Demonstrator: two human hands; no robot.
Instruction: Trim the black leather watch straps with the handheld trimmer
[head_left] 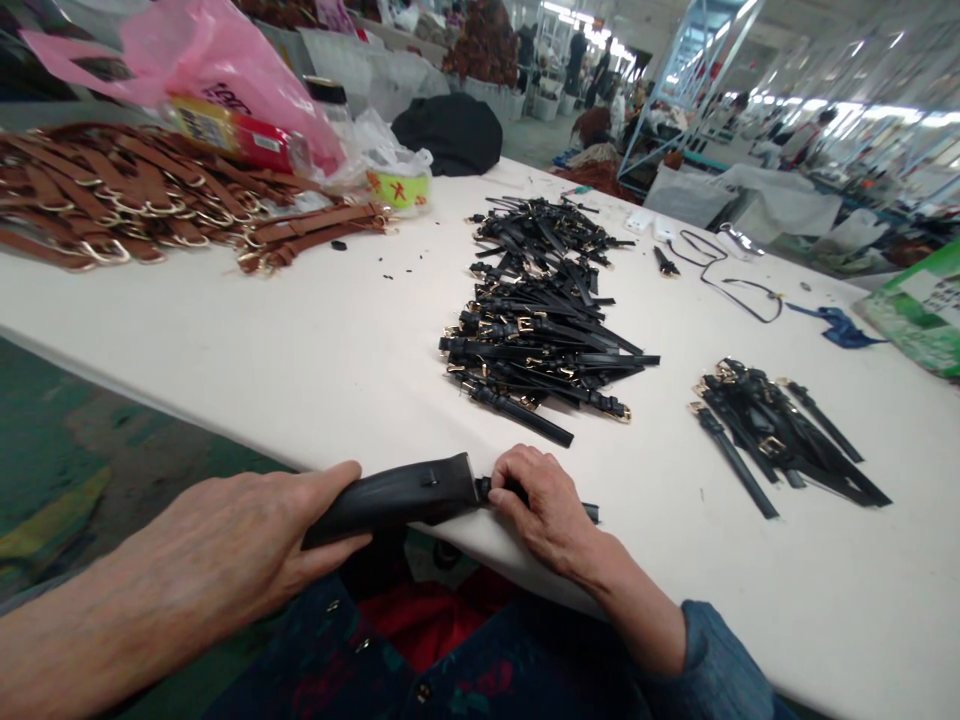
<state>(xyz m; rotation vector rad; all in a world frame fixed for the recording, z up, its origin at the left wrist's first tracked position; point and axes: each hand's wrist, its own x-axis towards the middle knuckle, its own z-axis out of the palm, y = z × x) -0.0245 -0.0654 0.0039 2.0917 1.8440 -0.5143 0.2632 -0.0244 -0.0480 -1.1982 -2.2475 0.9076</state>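
Note:
My left hand (300,520) is wrapped round a black handheld clipper (397,492), whose blade end points right. At that blade end, my right hand (540,505) pinches a short black strap (591,512); one end sticks out past my palm and the other meets the blade. Most of this strap is hidden by my fingers. Beyond my hands lies a large pile of black straps with gold buckles (547,330). A smaller group of similar black straps (780,430) rests to the right.
The white table (262,350) has brown buckled straps (135,195) at the left, beside a pink bag (217,70). A black cloth item (448,135) sits at the back. Toward the right are a cable (709,262), a blue cloth (844,325) and a green bag (922,305).

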